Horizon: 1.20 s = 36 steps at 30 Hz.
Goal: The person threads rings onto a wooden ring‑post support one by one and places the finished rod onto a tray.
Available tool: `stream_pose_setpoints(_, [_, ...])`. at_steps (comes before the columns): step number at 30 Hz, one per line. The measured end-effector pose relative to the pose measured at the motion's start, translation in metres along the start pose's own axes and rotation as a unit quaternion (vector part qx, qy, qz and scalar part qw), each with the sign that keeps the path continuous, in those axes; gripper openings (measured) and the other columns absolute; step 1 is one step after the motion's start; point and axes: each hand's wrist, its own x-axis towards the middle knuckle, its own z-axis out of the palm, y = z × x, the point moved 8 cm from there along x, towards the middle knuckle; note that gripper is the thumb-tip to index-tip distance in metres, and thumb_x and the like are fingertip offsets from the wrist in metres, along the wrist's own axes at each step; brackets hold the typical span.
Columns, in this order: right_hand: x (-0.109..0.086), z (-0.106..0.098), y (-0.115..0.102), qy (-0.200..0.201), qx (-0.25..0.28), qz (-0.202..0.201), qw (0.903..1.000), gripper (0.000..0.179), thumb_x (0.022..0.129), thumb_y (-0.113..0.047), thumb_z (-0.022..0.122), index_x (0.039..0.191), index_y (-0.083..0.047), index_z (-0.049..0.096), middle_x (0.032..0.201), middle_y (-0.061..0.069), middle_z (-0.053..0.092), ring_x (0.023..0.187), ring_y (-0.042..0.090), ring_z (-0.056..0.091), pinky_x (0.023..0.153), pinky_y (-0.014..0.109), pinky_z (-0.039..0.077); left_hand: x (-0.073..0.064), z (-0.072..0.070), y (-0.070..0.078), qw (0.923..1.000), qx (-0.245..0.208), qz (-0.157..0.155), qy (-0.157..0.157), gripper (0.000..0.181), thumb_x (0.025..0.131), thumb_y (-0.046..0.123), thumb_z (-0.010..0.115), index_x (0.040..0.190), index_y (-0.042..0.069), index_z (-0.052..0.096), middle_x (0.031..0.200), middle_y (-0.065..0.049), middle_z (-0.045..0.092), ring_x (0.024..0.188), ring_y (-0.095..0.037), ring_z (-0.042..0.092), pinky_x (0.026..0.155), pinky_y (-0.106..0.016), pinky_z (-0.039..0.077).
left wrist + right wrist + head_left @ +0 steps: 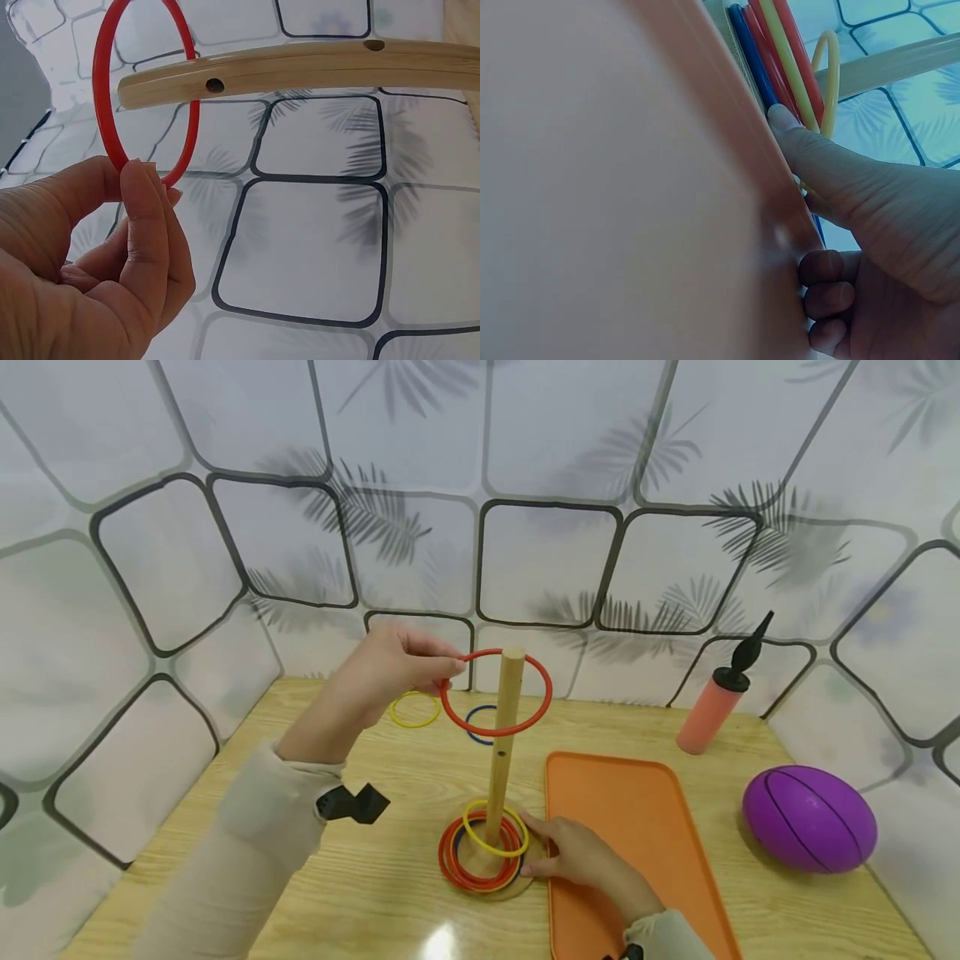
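My left hand [401, 664] pinches a red ring [480, 732] between thumb and fingers. The ring is level with the top of a wooden post [501, 777], whose tip shows inside the loop in the left wrist view. Around the foot of the post, several red rings [441, 860] lie stacked with a blue one, and a yellow ring [504, 855] leans tilted on top. My right hand [577, 857] grips the edge of the round wooden base [517, 890], its thumb against the stacked rings in the right wrist view.
An orange tray [622, 793] lies under my right hand, beside the base. Behind the post are a loose yellow ring [415, 727] and a blue ring [468, 724]. Far right stand a pink hand pump [708, 714] and a purple ball [810, 818]. A patterned backdrop [551, 564] closes the table's back.
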Motion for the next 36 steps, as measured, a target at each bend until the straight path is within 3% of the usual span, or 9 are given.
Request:
stream_pose_setpoints(12, [-0.001, -0.003, -0.001, 0.008, -0.013, 0.003, 0.9999, 0.079, 0.075, -0.048, 0.074, 0.139, -0.008, 0.048, 0.074, -0.003, 0.044, 0.066, 0.010, 0.038, 0.061, 0.028, 0.036, 0.001, 0.017, -0.038, 0.9991, -0.036, -0.019, -0.006, 0.020, 0.086, 0.012, 0.069, 0.101, -0.001, 0.071, 0.076, 0.000, 0.066, 0.066, -0.013, 0.061, 0.074, -0.032, 0.054])
stream_pose_setpoints(24, [0.000, -0.001, 0.001, 0.004, -0.005, -0.001, 1.0000, 0.081, 0.076, -0.050, 0.073, 0.140, -0.008, 0.047, 0.075, -0.005, 0.046, 0.067, 0.010, 0.040, 0.062, 0.028, 0.038, 0.006, 0.040, -0.100, 0.9964, -0.067, -0.050, -0.016, 0.017, 0.085, 0.009, 0.070, 0.097, -0.003, 0.072, 0.078, -0.002, 0.066, 0.063, -0.011, 0.059, 0.069, -0.029, 0.054])
stream_pose_setpoints(30, [0.000, -0.001, 0.001, 0.008, 0.004, 0.001, 1.0000, 0.080, 0.075, -0.051, 0.073, 0.138, -0.007, 0.049, 0.070, -0.005, 0.043, 0.064, 0.009, 0.039, 0.059, 0.026, 0.036, 0.003, 0.058, -0.137, 0.9930, -0.086, -0.077, -0.022, 0.016, 0.084, 0.007, 0.070, 0.095, -0.004, 0.072, 0.074, 0.000, 0.066, 0.063, -0.010, 0.058, 0.066, -0.028, 0.054])
stream_pose_setpoints(36, [0.001, -0.002, 0.000, 0.010, 0.007, -0.006, 0.9999, 0.050, 0.075, -0.049, 0.075, 0.110, -0.015, 0.064, 0.073, -0.007, 0.047, 0.069, 0.008, 0.044, 0.063, 0.027, 0.039, -0.004, 0.076, -0.170, 0.9901, -0.085, -0.107, -0.029, 0.016, 0.083, 0.005, 0.069, 0.093, -0.007, 0.070, 0.075, -0.001, 0.065, 0.061, -0.010, 0.058, 0.065, -0.029, 0.055])
